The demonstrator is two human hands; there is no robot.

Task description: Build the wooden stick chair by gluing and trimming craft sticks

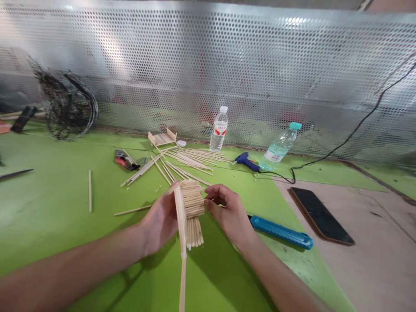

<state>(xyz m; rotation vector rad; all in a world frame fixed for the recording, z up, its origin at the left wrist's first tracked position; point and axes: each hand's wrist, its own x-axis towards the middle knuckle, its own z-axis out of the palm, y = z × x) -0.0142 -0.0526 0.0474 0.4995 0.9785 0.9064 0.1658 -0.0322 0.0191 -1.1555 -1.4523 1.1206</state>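
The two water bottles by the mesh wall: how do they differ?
The white-capped bottle stands upright; the teal-capped bottle leans, tilted to the right. The white-capped bottle carries a red and white label, the teal-capped bottle a pale one. The teal-capped bottle sits beside the glue gun. Both are clear plastic.

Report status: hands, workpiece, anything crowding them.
Left hand and right hand both grip the stick panel. Panel lifted off green mat. Blue utility knife lies right of right hand, not touching.

green table (58,203) | loose sticks (182,162) | bottles (219,130) | phone (320,215) | cutter (281,232)
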